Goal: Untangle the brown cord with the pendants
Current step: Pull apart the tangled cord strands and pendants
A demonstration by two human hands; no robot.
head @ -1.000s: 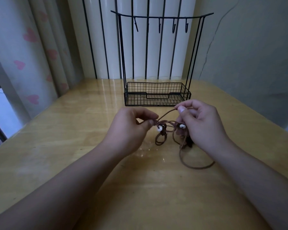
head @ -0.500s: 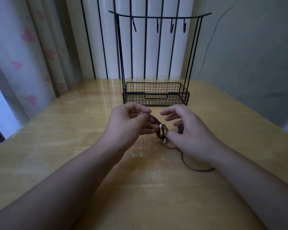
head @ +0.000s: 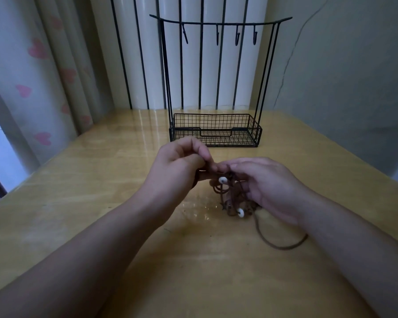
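The brown cord [head: 278,245] hangs in a tangled bunch between my hands above the wooden table [head: 78,203], and a loose loop of it trails on the table to the right. Two white bead pendants show in the tangle, one high [head: 222,180] and one low [head: 240,212]. My left hand [head: 177,166] pinches the cord at the top of the tangle with thumb and curled fingers. From the other side my right hand [head: 269,182] holds strands of the tangle, its fingertips meeting the left hand's. The part of the cord inside both hands is hidden.
A black wire rack [head: 215,131] with a mesh basket and several hooks on its top bar stands at the back of the table, just beyond my hands. A curtain [head: 32,88] hangs at the left and a wall rises at the right.
My hands have come together over the tangle. The right hand, spread and loose half a second ago, now holds strands. The tangle hangs lower, with one bead dropped below the other.
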